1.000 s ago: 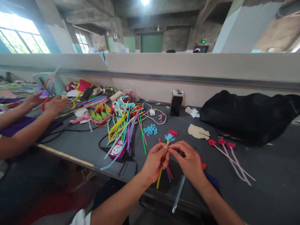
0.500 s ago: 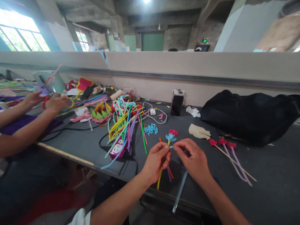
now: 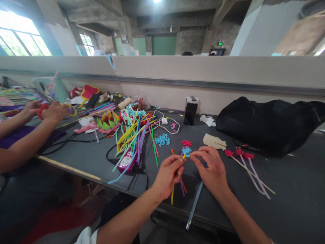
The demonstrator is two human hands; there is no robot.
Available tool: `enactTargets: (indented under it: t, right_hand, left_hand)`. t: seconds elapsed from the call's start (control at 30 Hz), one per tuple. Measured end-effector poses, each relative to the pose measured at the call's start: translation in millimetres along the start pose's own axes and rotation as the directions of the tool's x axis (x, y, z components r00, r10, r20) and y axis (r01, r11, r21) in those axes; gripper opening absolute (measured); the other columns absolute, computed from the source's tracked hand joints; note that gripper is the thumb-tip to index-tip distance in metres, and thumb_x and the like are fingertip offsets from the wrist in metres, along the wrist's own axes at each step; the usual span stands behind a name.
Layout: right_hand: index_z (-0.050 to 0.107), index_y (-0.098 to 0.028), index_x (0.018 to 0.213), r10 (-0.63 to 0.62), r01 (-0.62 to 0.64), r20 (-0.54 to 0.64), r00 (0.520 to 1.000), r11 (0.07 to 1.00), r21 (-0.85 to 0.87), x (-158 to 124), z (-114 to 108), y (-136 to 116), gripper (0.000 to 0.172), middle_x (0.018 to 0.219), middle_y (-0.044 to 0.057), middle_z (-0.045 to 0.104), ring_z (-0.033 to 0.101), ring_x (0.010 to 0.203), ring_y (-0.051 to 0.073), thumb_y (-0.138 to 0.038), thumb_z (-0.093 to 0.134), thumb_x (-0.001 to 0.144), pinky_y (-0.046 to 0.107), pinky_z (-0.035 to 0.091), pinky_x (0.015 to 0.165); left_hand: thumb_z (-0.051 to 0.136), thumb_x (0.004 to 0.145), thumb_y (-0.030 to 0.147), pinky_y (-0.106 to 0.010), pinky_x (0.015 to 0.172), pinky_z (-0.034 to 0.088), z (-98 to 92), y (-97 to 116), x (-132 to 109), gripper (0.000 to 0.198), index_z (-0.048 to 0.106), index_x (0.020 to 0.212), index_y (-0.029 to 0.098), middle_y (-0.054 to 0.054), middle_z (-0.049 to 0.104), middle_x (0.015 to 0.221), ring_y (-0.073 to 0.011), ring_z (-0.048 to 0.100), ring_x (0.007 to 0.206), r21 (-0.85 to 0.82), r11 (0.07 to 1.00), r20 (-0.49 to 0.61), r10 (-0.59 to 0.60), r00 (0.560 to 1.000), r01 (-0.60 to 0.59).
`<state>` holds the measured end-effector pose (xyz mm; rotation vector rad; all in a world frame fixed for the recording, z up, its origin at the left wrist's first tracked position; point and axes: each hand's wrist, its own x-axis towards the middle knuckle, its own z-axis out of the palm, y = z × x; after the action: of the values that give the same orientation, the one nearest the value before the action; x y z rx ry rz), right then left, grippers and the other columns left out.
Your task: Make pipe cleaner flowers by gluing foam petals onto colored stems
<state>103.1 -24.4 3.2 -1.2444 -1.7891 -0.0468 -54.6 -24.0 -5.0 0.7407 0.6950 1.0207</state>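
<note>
My left hand (image 3: 169,174) is closed around a yellow straw (image 3: 173,194) that carries a small blue paper flower (image 3: 186,151) at its top. My right hand (image 3: 212,167) pinches the edge of that blue flower from the right. Orange and purple straws (image 3: 182,186) lie on the dark table (image 3: 83,157) under my hands, and a grey stick (image 3: 194,205) runs toward the front edge. A red paper flower (image 3: 186,143) lies just behind the blue one.
A heap of coloured straws (image 3: 133,134) lies left of centre over a pink power strip (image 3: 125,162). Three red-tipped straws (image 3: 250,169) lie to the right below a black bag (image 3: 269,123). A phone (image 3: 190,113) leans on the partition. Another person's hands (image 3: 47,112) work at far left.
My right hand has risen from the straw's stem to the blue flower's edge. The flower has dropped slightly toward my left fingers. The other person's hands have shifted a little left.
</note>
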Motion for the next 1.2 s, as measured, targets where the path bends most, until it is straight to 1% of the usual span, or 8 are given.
enactTargets:
  t: [0.47, 0.7, 0.93, 1.2]
  right_hand:
    - [0.066, -0.023, 0.084, 0.004, -0.004, -0.011, 1.0, 1.0, -0.006, -0.7, 2.5, 2.1, 0.015, 0.089, 0.004, 0.057, 0.055, 0.088, 0.02, -0.031, 0.055, 0.089, 0.037, 0.044, 0.081]
    - [0.065, -0.023, 0.084, 0.026, -0.026, 0.004, 1.0, 0.999, -0.02, -2.7, 5.4, 3.5, 0.015, 0.09, 0.004, 0.058, 0.054, 0.089, 0.021, -0.033, 0.054, 0.09, 0.037, 0.044, 0.082]
    - [0.064, -0.023, 0.084, 0.026, -0.025, 0.025, 0.999, 0.999, -0.027, -2.8, 5.2, 3.4, 0.016, 0.088, 0.005, 0.058, 0.054, 0.089, 0.021, -0.032, 0.053, 0.09, 0.037, 0.044, 0.081]
    - [0.064, -0.022, 0.083, 0.015, -0.013, 0.035, 0.999, 0.999, -0.053, -0.5, 3.6, 1.9, 0.015, 0.089, 0.005, 0.058, 0.054, 0.09, 0.021, -0.03, 0.053, 0.09, 0.036, 0.043, 0.08]
  left_hand:
    - [0.068, 0.073, 0.032, -0.02, 0.037, 0.009, 2.3, 1.9, -1.3, 0.02, 0.059, 0.08, 0.015, 0.009, 0.039, 0.042, -0.0015, 0.022, 0.033, 0.013, 1.0, -0.019, -0.018, 1.0, 0.018]
    - [0.068, 0.072, 0.033, -0.02, 0.037, 0.008, -0.4, -0.1, 0.7, 0.021, 0.058, 0.08, 0.016, 0.01, 0.039, 0.042, -0.0011, 0.021, 0.032, 0.011, 0.999, -0.013, -0.038, 0.999, 0.038]
    - [0.069, 0.071, 0.033, -0.02, 0.037, 0.01, 0.4, 0.2, -0.8, 0.022, 0.059, 0.079, 0.016, 0.01, 0.036, 0.041, -0.0016, 0.021, 0.033, 0.035, 0.999, -0.043, -0.026, 0.999, 0.027]
    - [0.067, 0.072, 0.029, -0.02, 0.037, 0.01, 1.7, -0.3, -0.6, 0.017, 0.059, 0.078, 0.015, 0.01, 0.034, 0.04, -0.002, 0.02, 0.034, 0.045, 0.999, -0.057, -0.013, 0.998, 0.016]
